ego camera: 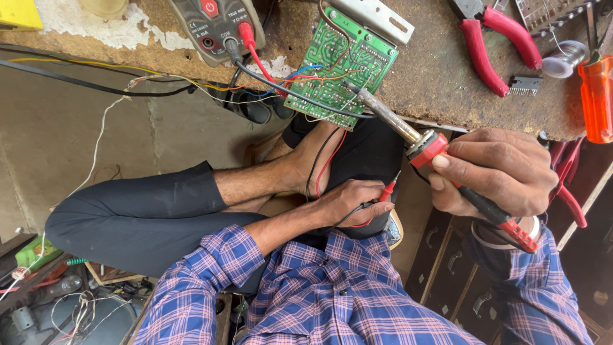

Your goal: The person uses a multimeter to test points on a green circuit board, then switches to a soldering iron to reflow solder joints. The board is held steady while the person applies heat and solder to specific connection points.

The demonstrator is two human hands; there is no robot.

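Setting, head view: worn brown tabletop (447, 70) along the far edge, a concrete floor below at left, dark drawers at near right.
Circuit board: green circuit board (341, 67) lies at the tabletop's near edge, tilted and partly overhanging, solder side up; judged placed so for access from the seat.
Right hand: right hand (498, 172) has its fingers (485, 153) closed round the red-and-black handle of the soldering iron (408, 131), held pen-fashion.
Iron tip: tip rests on or just at the board's right part; contact cannot be confirmed. The board lies well beyond the gripping fingers, to their far left, with the metal barrel between them.
Left hand: left hand (354, 201) lies near the lap, fingers curled on the red and black test probes (380, 198), judged parked clear of the board.
Meter: grey multimeter (214, 25) sits far left on the tabletop, leads running down toward the left hand.
Surroundings: red-handled pliers (495, 45), a solder spool (565, 59) and an orange screwdriver handle (597, 96) lie at far right, apart from the board.
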